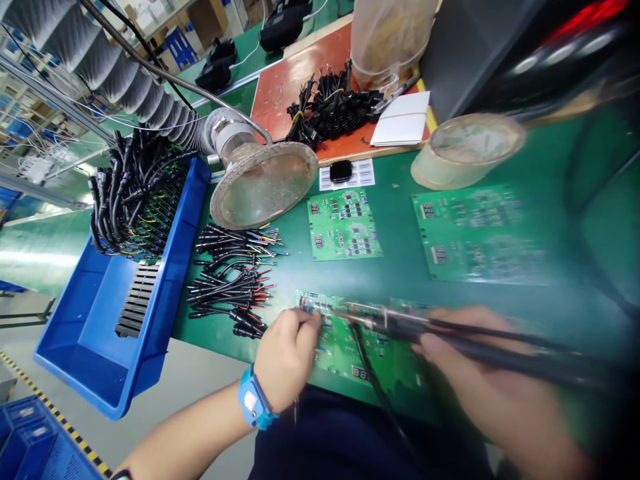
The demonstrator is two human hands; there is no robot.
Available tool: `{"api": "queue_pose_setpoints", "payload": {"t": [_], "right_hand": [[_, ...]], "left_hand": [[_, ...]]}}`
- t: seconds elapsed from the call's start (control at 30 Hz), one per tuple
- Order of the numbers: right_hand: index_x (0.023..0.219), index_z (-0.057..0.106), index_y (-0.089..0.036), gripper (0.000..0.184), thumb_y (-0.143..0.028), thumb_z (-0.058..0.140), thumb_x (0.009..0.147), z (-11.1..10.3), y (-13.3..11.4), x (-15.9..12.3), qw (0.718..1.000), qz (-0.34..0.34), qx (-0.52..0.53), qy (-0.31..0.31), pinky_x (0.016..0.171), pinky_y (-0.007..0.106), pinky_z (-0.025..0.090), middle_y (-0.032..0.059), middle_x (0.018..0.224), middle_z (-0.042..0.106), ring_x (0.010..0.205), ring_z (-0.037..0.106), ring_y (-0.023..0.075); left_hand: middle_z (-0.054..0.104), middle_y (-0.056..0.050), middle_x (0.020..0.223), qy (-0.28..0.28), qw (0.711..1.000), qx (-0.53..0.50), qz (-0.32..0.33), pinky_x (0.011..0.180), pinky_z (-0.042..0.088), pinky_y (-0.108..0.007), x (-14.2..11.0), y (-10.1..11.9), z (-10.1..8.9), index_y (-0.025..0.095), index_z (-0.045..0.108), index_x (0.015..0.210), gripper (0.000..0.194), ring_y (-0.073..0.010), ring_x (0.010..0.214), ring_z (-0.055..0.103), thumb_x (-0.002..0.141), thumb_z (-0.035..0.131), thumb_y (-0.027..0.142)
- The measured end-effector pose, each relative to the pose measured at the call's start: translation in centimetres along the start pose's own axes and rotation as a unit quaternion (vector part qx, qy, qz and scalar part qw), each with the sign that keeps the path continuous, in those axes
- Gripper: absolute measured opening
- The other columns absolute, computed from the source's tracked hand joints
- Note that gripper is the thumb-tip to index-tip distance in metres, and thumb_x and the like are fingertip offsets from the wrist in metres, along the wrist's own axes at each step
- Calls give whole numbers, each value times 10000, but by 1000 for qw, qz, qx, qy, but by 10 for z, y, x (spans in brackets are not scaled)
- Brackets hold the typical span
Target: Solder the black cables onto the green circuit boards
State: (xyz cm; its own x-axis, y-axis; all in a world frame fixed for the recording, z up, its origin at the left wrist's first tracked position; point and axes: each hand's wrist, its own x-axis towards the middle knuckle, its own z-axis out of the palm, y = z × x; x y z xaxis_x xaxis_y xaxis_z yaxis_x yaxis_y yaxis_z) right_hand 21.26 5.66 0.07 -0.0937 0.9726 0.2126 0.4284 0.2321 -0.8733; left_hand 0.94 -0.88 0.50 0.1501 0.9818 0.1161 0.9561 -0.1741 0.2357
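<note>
My right hand (485, 373), blurred by motion, grips a black soldering iron (400, 325) with its tip pointing left. The tip is over a green circuit board (345, 350) at the front of the bench. At that board's left end is my left hand (290, 353), its fingers pinched together near small red and blue wire ends (305, 305). What lies between those fingers is hidden. A blue strap (254, 400) circles my left wrist. One black cable (373, 377) crosses the board and hangs toward my lap.
Black cables (227, 290) with bare coloured ends lie left of the boards. A blue bin (165, 333) holds wired boards. A fume extractor hood (265, 187) hangs above the bench. More circuit boards (345, 223) lie behind, near a round pale container (465, 153) and black cable bundles (335, 107).
</note>
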Motion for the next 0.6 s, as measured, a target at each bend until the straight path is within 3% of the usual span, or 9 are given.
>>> {"api": "queue_pose_setpoints", "payload": {"t": [0.23, 0.6], "right_hand": [[723, 494, -254, 74, -319, 503, 757, -1, 1, -2, 998, -55, -42, 6, 469, 224, 438, -43, 592, 567, 512, 546, 118], [707, 498, -250, 80, -321, 525, 732, 1, -1, -2, 999, -36, -18, 5, 448, 232, 430, -37, 606, 568, 509, 547, 127]], "left_hand": [[520, -79, 808, -15, 997, 56, 47, 629, 507, -293, 3, 4, 0, 108, 488, 1076, 267, -181, 761, 542, 862, 329, 88], [491, -62, 833, -53, 997, 48, 5, 609, 492, -298, 7, 8, -5, 145, 520, 1000, 232, -173, 721, 519, 810, 397, 93]]}}
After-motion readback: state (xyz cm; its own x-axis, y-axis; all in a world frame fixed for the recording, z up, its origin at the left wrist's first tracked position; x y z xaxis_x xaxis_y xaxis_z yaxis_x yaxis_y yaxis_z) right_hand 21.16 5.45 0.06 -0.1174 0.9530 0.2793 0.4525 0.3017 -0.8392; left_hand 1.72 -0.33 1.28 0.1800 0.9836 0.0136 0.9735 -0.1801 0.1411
